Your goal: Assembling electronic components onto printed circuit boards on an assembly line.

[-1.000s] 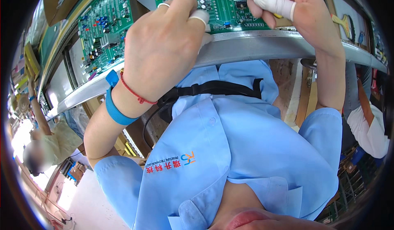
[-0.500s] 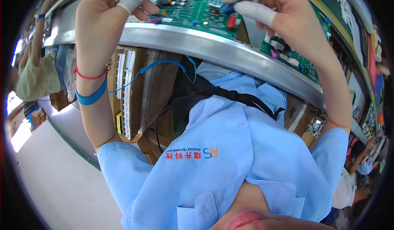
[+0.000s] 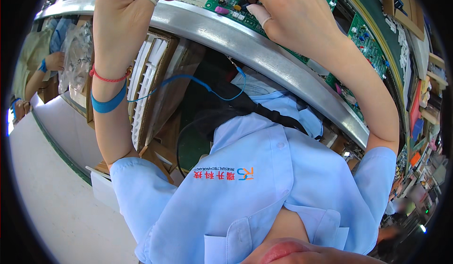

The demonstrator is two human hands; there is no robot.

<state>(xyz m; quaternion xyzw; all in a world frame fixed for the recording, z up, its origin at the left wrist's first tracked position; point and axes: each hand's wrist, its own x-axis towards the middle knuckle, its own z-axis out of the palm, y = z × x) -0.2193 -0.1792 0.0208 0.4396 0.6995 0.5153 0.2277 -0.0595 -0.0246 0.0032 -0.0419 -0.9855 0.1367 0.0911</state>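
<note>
Over the left part of a green circuit board (image 3: 264, 26), crowded with small components, is my right hand (image 3: 302, 19). White finger cots cover its thumb and index finger, which close around something small and dark at the board's surface. A purple component (image 3: 221, 10) sits on the board just left of them. My left hand (image 3: 125, 9) is raised left of the board, at the upper edge of the picture. Its fingers are curled, with a white cot on the thumb, and the fingertips are partly cut off. A blue wrist strap (image 3: 108, 103) with a cord circles my left wrist.
A metal rail (image 3: 207, 26) runs along the near side of the boards. Farther right lies another green board (image 3: 367, 47). White trays in a cardboard box (image 3: 153, 75) stand below the rail. At the far left, a co-worker's hand (image 3: 55, 61) is beside a clear plastic bag (image 3: 75, 52).
The circuit boards now appear farther right in view. My right hand has shifted left across the board, toward the purple component. My left hand is now off the board, beside its left end.
</note>
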